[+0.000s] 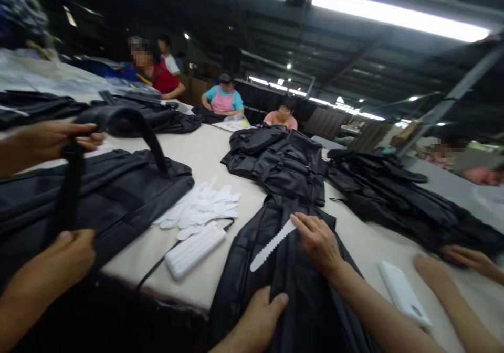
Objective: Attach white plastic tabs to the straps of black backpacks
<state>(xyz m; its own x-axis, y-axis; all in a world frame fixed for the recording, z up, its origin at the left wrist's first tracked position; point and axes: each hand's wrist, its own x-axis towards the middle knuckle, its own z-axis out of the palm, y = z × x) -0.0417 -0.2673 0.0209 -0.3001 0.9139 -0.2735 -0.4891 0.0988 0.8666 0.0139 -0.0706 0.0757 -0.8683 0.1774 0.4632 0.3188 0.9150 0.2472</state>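
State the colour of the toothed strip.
The toothed strip is white, seen best in the head view.

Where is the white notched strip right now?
In the head view, the white notched strip is just right of centre, its upper end held in the right hand, over the black bag.

The bag [237,271] under the toothed stick [271,247] is looking black, and the stick is showing white. The left bag [129,195] and the heap of bags [386,195] on the right are looking black too. The gloves [208,201] are looking white, and the long box [196,250] is showing white beside its black cord [155,267]. The table top [200,148] is looking creamy. One worker is wearing a blue shirt [237,100] and a pink apron [222,101]; another is wearing a red top [167,82].
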